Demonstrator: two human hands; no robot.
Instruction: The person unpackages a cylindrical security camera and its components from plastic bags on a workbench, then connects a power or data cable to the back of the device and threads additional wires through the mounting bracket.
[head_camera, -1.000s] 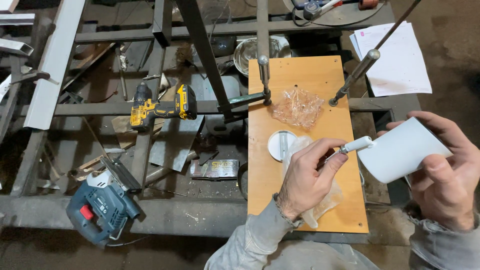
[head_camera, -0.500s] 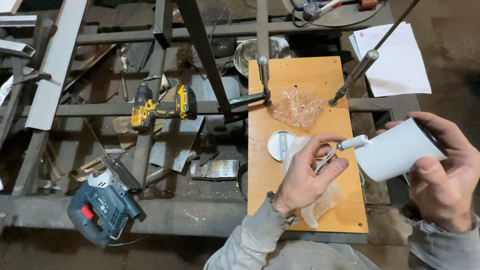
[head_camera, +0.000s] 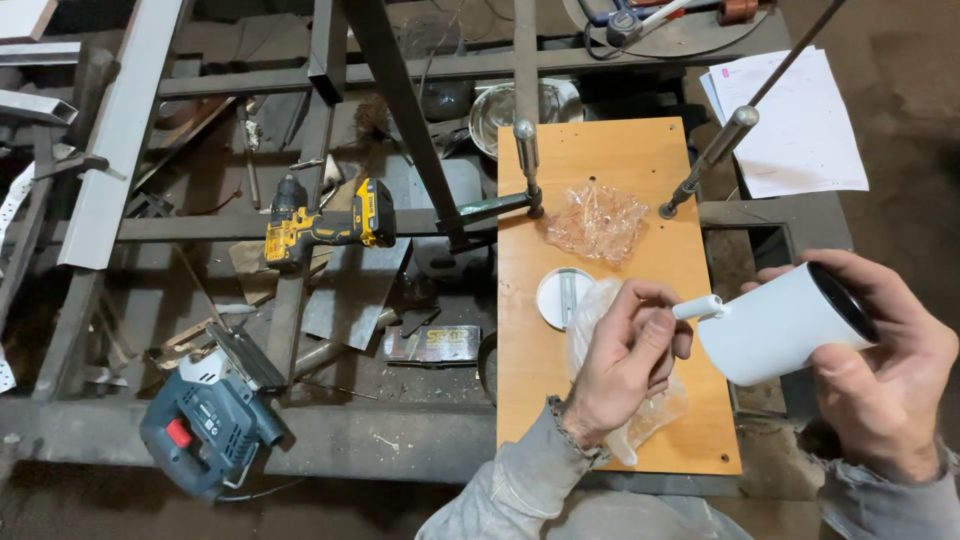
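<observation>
My right hand (head_camera: 885, 375) grips a white cylindrical lamp housing (head_camera: 785, 320) with a black open end, held tilted over the right edge of an orange wooden board (head_camera: 610, 160). My left hand (head_camera: 625, 365) has its fingers closed at the short white stem (head_camera: 698, 307) that sticks out of the housing's closed end. Under the left hand lie a round white mounting disc (head_camera: 560, 297) and a clear plastic bag (head_camera: 640, 420) on the board.
A crumpled clear wrapper (head_camera: 597, 220) lies further up the board between two clamps (head_camera: 527, 165). White paper sheets (head_camera: 790, 125) rest at the upper right. A yellow cordless drill (head_camera: 325, 225) and a blue jigsaw (head_camera: 215, 420) sit on the cluttered metal frame to the left.
The lamp housing has shifted slightly right and down in my right hand. My left hand's fingers have closed more tightly around the stem.
</observation>
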